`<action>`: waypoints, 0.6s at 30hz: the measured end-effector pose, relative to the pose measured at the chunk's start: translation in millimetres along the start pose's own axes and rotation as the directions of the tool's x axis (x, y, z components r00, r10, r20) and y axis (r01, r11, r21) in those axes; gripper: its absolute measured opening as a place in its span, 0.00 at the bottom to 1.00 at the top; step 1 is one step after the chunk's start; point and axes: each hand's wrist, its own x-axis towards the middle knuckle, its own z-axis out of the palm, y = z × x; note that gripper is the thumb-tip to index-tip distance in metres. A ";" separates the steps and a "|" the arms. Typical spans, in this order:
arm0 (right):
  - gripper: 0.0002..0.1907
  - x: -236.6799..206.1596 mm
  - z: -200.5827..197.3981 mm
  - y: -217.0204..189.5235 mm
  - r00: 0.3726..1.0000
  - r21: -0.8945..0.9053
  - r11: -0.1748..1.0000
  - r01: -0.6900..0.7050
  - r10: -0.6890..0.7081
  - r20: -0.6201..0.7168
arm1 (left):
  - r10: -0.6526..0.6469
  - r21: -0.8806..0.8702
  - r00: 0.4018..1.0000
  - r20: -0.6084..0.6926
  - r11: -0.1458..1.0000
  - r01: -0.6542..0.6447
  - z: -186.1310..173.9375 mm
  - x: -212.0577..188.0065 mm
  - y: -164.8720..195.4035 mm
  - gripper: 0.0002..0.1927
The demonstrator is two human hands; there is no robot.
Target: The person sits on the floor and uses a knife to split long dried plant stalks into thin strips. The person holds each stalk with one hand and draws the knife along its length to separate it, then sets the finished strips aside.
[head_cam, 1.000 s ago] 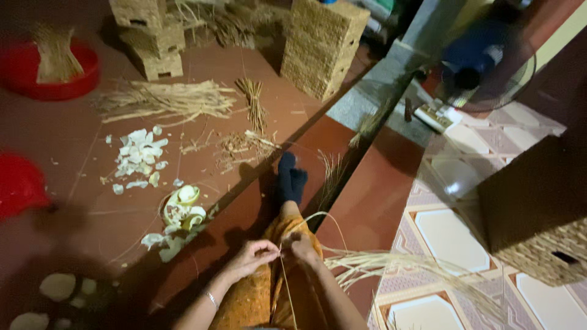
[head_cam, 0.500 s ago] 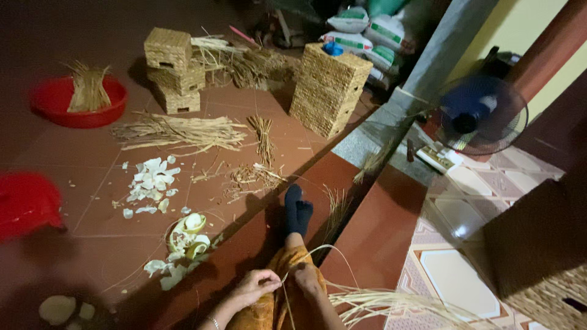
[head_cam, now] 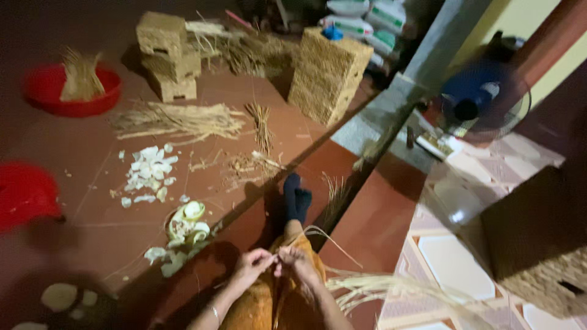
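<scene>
My left hand (head_cam: 252, 265) and my right hand (head_cam: 295, 261) meet over my lap, fingertips together, pinching thin pale straw strands (head_cam: 318, 235) that arc up and trail off to the right. A loose bundle of the same dry fibre (head_cam: 391, 286) lies by my right forearm. My legs, in orange-brown trousers (head_cam: 263, 305), stretch forward and end in dark socks (head_cam: 296, 198). The frame is blurred, so the exact grip of each finger is unclear.
Woven straw boxes (head_cam: 168, 55) are stacked at the back left, and a taller one (head_cam: 327, 73) stands beside them. A red basin with straw (head_cam: 73, 88), another red tub (head_cam: 24, 192), loose straw (head_cam: 177, 119), pale scraps (head_cam: 150, 174), a fan (head_cam: 483, 98) and a woven basket (head_cam: 538, 250) surround me.
The view has tilted upward, so my hands sit lower in the frame and more of the back of the room shows. My hands stay together on the strands.
</scene>
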 end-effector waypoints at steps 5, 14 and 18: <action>0.06 6.3 -2.2 8.4 0.999 0.279 0.960 -0.031 0.023 0.035 | 0.133 -0.060 0.991 -0.010 0.989 -0.134 5.0 8.2 -9.7 0.06; 0.19 -13.6 -1.3 -6.5 0.986 0.557 0.815 0.161 -0.104 -0.134 | 0.295 -0.038 0.955 -0.033 0.954 -0.297 12.0 1.9 11.7 0.04; 0.24 -55.1 19.4 -31.3 0.979 0.606 0.769 0.203 -0.156 -0.131 | 0.544 0.186 0.839 0.000 0.824 -0.535 9.7 -27.7 69.0 0.02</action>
